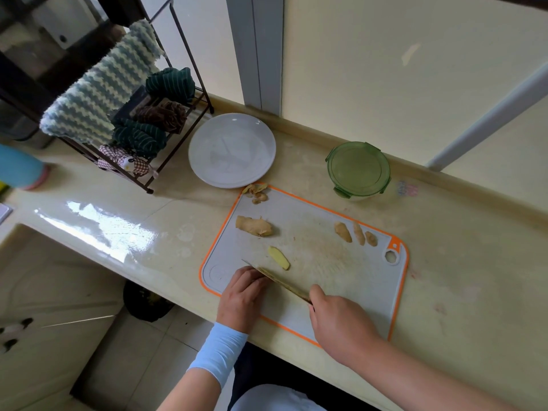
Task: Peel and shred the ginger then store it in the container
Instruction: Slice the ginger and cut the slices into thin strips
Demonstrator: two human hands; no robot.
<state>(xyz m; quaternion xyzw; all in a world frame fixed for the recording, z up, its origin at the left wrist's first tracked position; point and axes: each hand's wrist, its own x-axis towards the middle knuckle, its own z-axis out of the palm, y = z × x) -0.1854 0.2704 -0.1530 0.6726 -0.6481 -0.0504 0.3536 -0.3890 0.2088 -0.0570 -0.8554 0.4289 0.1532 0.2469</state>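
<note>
Here at the counter (pixel 142 232), right hand (pixel 338 318) grips the knife (pixel 281 281) on the board (pixel 326 262); left hand (pixel 241 295) curled, grasp hidden.

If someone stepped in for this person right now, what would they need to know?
Right hand grips the knife, blade over the cutting board. Left hand curls beside the blade; what is under it is hidden. One big ginger piece, a slice and three small pieces lie on the board, peels at its far corner. Container behind, lid on. No shreds visible; shredding and storing remain.
</note>
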